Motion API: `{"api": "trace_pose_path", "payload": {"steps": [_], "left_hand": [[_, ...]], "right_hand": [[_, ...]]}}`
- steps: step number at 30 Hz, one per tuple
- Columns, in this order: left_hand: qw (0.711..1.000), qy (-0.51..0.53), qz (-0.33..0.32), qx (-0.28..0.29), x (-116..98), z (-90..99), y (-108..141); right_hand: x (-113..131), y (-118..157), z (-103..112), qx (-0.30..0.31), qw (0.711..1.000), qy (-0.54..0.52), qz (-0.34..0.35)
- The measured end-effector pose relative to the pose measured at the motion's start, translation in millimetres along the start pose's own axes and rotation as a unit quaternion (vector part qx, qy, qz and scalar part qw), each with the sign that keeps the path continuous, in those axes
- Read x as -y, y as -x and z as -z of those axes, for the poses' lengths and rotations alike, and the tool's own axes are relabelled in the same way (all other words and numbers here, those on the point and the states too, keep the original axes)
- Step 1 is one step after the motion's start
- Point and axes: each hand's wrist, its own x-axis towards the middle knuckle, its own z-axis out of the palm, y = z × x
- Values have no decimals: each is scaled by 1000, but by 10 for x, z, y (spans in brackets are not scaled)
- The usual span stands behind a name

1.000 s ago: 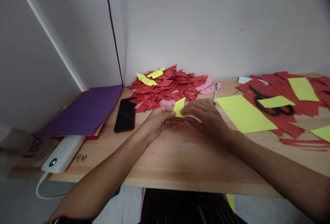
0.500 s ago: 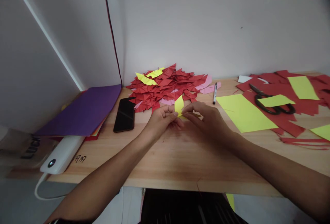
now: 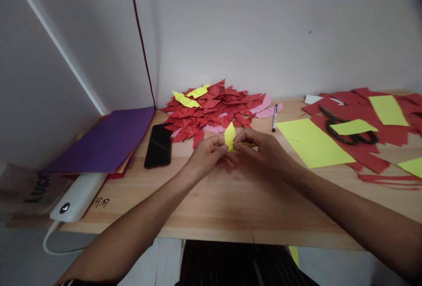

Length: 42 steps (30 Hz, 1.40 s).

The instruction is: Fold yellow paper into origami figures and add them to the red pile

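Note:
A small folded yellow paper [image 3: 230,135] is held between both hands over the middle of the wooden table. My left hand [image 3: 211,150] pinches its left side between thumb and fingers. On its right side, my right hand [image 3: 255,144] grips it with thumb and forefinger. One flap points upward between the hands, and another part shows under the right fingers. Just behind the hands lies a heap of folded red papers [image 3: 214,106], with folded yellow papers [image 3: 186,99] on top and pink ones [image 3: 268,112] at its right.
A black phone [image 3: 158,146], purple sheets [image 3: 102,139] and a white power bank [image 3: 79,198] lie left. At right are a marker [image 3: 274,118], a yellow sheet [image 3: 313,143], black scissors [image 3: 354,139] and red papers [image 3: 372,157]. A wall [image 3: 231,22] stands behind.
The right fingertips have closed in slightly on the yellow paper, and its upright flap has turned a little. Other things keep their places apart from a slight shift of view.

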Motion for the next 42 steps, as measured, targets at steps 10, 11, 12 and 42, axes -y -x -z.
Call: {"api": "trace_pose_path", "payload": {"steps": [10, 11, 12, 42], "left_hand": [[1000, -18, 17, -5, 19, -12, -19], [999, -26, 19, -9, 23, -16, -21], [999, -38, 20, -14, 29, -20, -23], [999, -16, -26, 10, -1, -25, 13]], "right_hand": [[4, 0, 19, 2, 1000, 20, 10], [8, 1, 20, -1, 1000, 22, 5], [12, 2, 21, -2, 1000, 23, 0], [-3, -34, 39, 37, 999, -28, -15]]}}
